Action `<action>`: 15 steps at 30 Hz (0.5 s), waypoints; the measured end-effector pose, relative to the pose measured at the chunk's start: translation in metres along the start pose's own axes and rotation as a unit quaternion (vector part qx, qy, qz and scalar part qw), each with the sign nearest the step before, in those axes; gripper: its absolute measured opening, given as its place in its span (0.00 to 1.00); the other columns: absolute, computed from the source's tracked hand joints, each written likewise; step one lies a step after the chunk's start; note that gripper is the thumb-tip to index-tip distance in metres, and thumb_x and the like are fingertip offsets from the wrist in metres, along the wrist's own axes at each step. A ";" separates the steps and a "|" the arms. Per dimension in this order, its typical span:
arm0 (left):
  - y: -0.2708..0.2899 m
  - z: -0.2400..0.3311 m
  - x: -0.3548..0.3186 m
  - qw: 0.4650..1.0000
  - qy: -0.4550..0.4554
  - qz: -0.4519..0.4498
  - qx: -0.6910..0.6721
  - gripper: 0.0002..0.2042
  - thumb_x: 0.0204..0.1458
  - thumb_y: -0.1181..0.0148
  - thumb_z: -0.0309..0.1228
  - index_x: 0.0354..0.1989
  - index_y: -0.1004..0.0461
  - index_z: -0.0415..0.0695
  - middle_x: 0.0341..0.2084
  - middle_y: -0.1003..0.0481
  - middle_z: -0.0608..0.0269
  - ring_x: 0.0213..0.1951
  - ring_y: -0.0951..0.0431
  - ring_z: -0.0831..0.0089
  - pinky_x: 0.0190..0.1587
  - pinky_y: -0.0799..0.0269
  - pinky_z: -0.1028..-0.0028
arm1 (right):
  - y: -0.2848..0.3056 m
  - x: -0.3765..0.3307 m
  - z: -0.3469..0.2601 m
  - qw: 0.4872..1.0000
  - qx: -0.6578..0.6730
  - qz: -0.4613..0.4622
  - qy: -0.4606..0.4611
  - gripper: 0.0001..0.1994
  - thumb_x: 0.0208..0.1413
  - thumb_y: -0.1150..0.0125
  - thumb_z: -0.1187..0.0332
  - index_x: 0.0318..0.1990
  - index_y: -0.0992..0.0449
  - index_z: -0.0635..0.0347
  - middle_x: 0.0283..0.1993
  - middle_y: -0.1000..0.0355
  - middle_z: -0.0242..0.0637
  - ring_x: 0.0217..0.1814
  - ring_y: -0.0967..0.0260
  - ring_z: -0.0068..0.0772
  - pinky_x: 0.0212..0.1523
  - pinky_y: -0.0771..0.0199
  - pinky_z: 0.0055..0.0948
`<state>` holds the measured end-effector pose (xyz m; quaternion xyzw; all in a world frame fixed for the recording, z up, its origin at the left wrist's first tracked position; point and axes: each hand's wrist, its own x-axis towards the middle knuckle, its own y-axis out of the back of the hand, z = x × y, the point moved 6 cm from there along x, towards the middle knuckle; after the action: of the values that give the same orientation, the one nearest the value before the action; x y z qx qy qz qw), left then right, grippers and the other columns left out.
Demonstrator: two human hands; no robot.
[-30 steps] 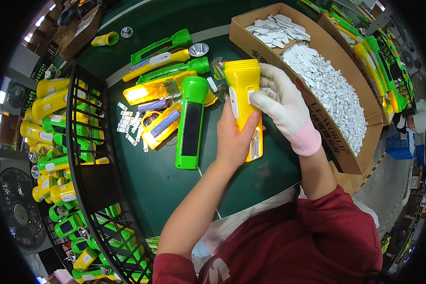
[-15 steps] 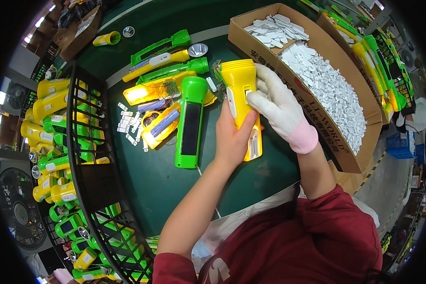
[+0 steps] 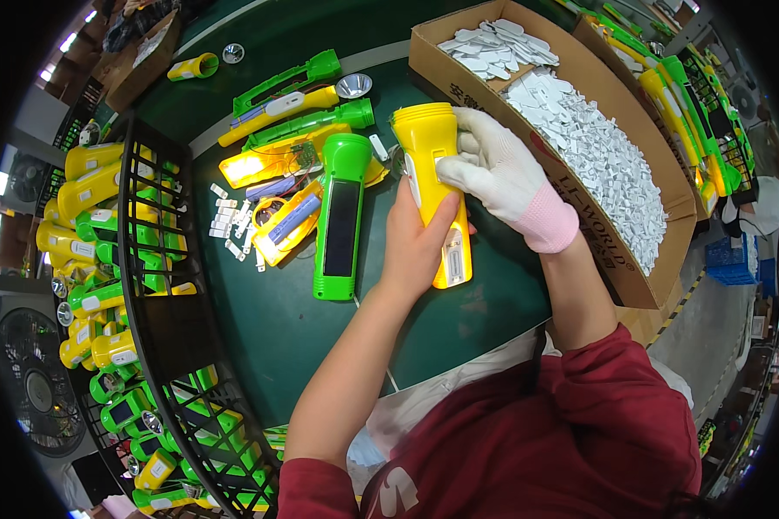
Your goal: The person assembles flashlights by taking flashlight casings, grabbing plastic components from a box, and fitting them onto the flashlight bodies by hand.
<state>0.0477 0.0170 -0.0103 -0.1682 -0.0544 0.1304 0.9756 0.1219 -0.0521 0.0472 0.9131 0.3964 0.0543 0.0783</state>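
My bare left hand (image 3: pixel 420 233) is wrapped round the lower body of a yellow flashlight housing (image 3: pixel 428 143), which stands upright with its wide end away from me. My right hand (image 3: pixel 502 173), in a white glove with a pink cuff, closes on the upper right side of the same housing. Its thumb presses on the front near a small rectangular slot; the other fingers are partly hidden behind. Just left of my left hand lies a green flashlight (image 3: pixel 339 221) with a dark panel. Whether a small part sits under the gloved fingers does not show.
Open yellow and green flashlight shells (image 3: pixel 290 156) with wires and batteries lie at the back left, beside small white parts (image 3: pixel 229 221). A cardboard box (image 3: pixel 597 233) of white plastic pieces stands at right. A black crate (image 3: pixel 177 337) borders the left, with flashlights beyond it.
The view has shifted slightly, so everything sits a little higher and further left. At the slot, a white and dark spot by the gloved thumb has given way to plain yellow. Both hands keep their hold.
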 end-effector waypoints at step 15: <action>0.000 0.003 -0.002 0.997 -0.033 0.075 -0.015 0.15 0.55 0.50 0.31 0.47 0.41 0.37 0.35 0.29 0.57 0.34 0.25 0.73 0.37 0.30 0.75 | -0.009 0.005 0.017 0.996 -0.030 0.062 0.051 0.18 0.51 0.51 0.63 0.49 0.35 0.63 0.39 0.29 0.45 0.42 0.31 0.40 0.44 0.34 0.32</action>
<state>0.0458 0.0173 -0.0076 -0.1817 -0.0757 0.2076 0.9582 0.1216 -0.0444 0.0291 0.9292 0.3407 0.1177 0.0818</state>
